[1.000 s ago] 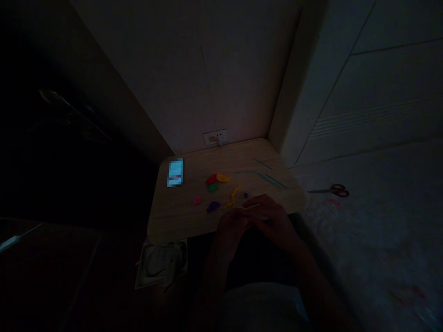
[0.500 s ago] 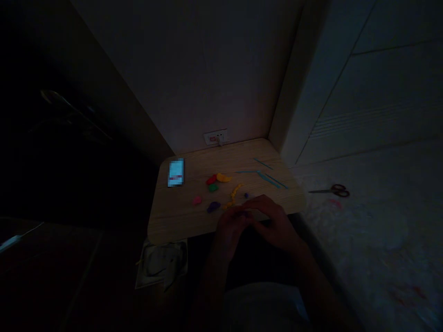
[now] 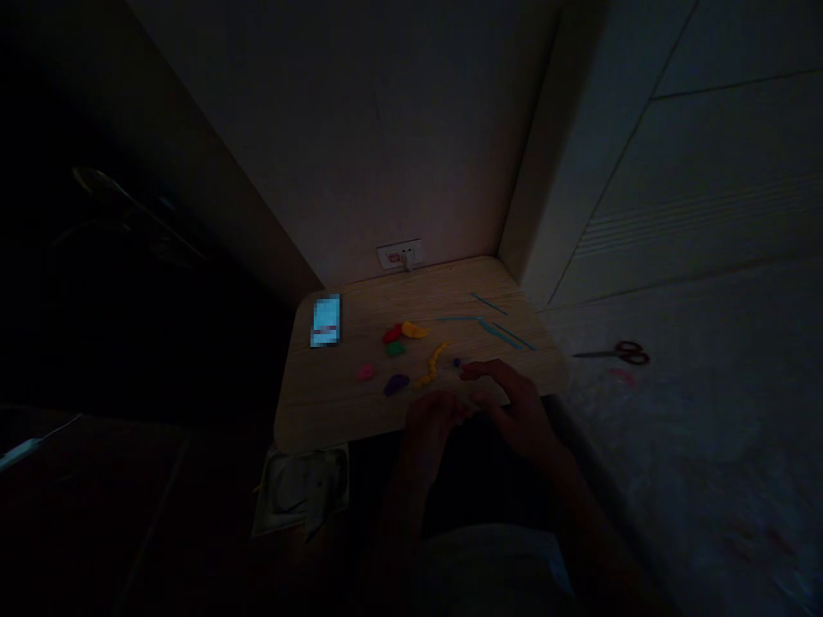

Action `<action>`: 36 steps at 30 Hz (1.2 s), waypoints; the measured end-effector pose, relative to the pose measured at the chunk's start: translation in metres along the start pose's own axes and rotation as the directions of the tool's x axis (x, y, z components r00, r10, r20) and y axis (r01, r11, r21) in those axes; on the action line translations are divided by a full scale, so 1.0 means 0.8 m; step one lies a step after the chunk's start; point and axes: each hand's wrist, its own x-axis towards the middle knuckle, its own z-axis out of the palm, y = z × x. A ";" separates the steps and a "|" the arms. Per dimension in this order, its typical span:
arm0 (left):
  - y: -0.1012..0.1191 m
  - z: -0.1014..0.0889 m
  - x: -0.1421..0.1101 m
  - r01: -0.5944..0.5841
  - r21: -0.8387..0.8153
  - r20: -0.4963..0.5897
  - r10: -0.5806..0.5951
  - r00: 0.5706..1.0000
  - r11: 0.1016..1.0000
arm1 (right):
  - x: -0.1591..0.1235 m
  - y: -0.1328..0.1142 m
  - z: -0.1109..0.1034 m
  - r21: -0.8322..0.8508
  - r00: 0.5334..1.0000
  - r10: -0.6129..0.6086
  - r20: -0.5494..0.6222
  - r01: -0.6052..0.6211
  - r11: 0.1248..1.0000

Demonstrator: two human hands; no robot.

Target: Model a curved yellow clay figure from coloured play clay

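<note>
At the front edge of the small wooden table (image 3: 334,416), my left hand (image 3: 429,420) is closed with its fingers curled; whatever it may hold is lost in the dark. Just to its right, my right hand (image 3: 511,398) has its thumb and fingers apart. A tiny purple ball (image 3: 457,363), apparently modelling clay, lies by the right fingertips. Left of it runs a bumpy yellow clay strip (image 3: 434,364). Farther left are a purple clay lump (image 3: 397,384) and a pink lump (image 3: 366,372). Behind these sit green (image 3: 394,349), red (image 3: 393,333) and yellow-orange (image 3: 413,330) clay pieces.
Thin blue-green modelling tools (image 3: 501,334) lie at the table's right. A lit phone (image 3: 326,321) is at the left, below a wall socket (image 3: 399,255). Scissors (image 3: 630,353) rest on the floor at right; a pale tray-like object (image 3: 299,493) sits below the table's left corner.
My hands were close together, with a small purple bit showing between them half a second ago. Now the right hand has drawn slightly away to the right, and that bit is out of sight.
</note>
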 end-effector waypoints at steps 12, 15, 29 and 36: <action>-0.002 0.000 0.002 -0.021 0.081 -0.127 0.032 0.991 0.996 | -0.001 0.004 -0.004 -0.009 0.998 0.036 -0.051 -0.037 0.999; 0.002 0.003 0.001 -0.006 0.045 -0.138 0.012 0.990 0.999 | -0.001 0.004 -0.004 -0.013 0.998 0.031 -0.056 -0.032 0.999; 0.002 0.001 0.002 -0.026 -0.049 -0.062 0.023 0.998 0.998 | -0.001 0.002 -0.001 -0.021 0.997 0.026 -0.073 -0.028 0.999; 0.006 0.005 -0.001 -0.021 -0.066 -0.049 0.018 0.999 0.998 | -0.001 0.002 0.000 -0.024 0.998 0.024 -0.065 -0.025 0.999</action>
